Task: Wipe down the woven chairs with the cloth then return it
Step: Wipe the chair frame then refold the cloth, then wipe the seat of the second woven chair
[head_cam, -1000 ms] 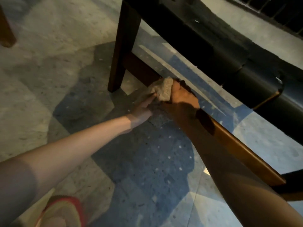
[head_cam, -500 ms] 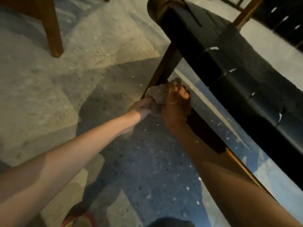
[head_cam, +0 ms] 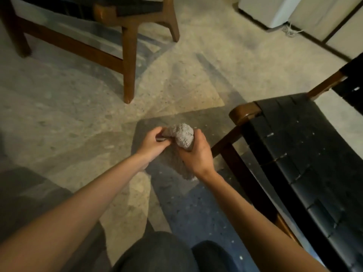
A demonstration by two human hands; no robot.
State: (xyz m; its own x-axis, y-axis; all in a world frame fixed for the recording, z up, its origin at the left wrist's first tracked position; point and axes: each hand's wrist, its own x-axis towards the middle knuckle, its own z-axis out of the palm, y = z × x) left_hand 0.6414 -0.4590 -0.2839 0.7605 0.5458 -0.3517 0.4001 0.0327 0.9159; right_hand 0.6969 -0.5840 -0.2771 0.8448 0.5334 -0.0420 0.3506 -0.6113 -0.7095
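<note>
Fingers of both hands closed on the grey, nubbly terry cloth: R hand wrapped round its bunched middle, a tail of fabric hanging below the palm; L hand pinching the other end betw. thumb and fingertips. Cloth is held in the air above the speckled stone floor, just left of the near chair w/ black woven strap seat and dark wood frame, not touching it. Second wood-framed chair w/ dark woven seat stands well apart, top left. White cabinet top right, use unknown. Judgement: step in hand is re-bunching/refolding the cloth to get a fresh face before the next pass; can't tell from here how much of either chair is done. To do it well: fold the tail in so nothing drags on the floor and picks up grit; keep a flat pad under R palm rather than a ball, so it bears evenly on the straps; wipe along each strap, then press into the gaps where straps cross, since dust likely sits there. White flecks on the near seat suggest it needs attn. Frame rails and rounded front corner after the weave.
</note>
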